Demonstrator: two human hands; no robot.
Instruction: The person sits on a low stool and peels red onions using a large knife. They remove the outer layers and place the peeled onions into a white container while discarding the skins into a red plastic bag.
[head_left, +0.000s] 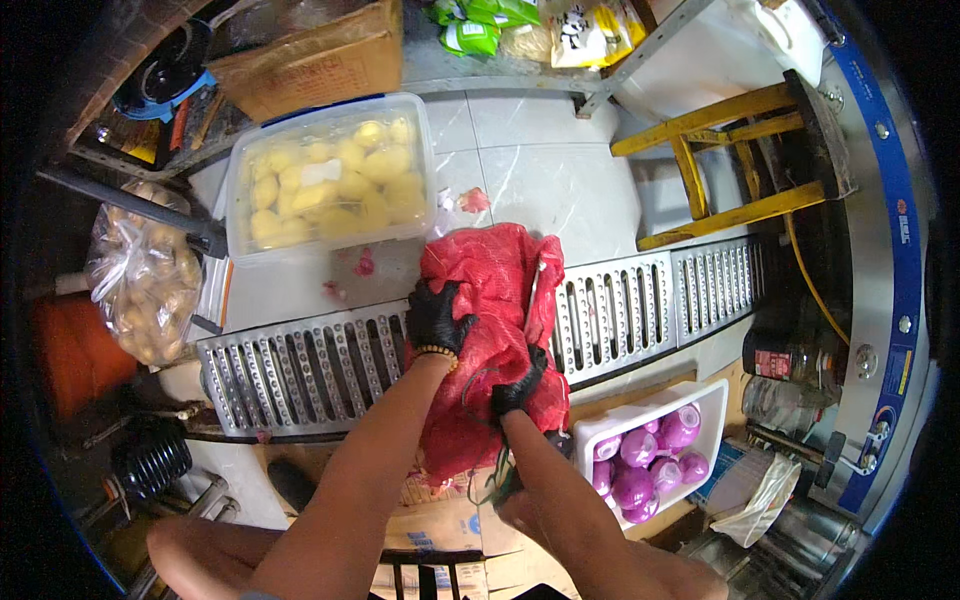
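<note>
A red mesh sack (491, 281), crumpled and wide, lies before me over the metal drain grate. My left hand (439, 319), in a black glove with a beaded bracelet at the wrist, grips the sack's left side. On the right, my black-gloved right hand (521, 382) is closed on a fold of the same mesh. A dark green cord (495, 480) trails from beneath my right wrist. What the sack holds is hidden by the folds. Nearest to my right arm stands a white plastic tub (709, 442) with several peeled purple onions (637, 448).
A clear bin (334, 184) of peeled potatoes stands at the back left, beside a bag of unpeeled potatoes (142, 277). Slotted grates (307, 367) cross the floor. A yellow-legged stool (727, 217) lies at right. Flattened cardboard (435, 525) is under me. Onion skins (364, 262) dot the tiles.
</note>
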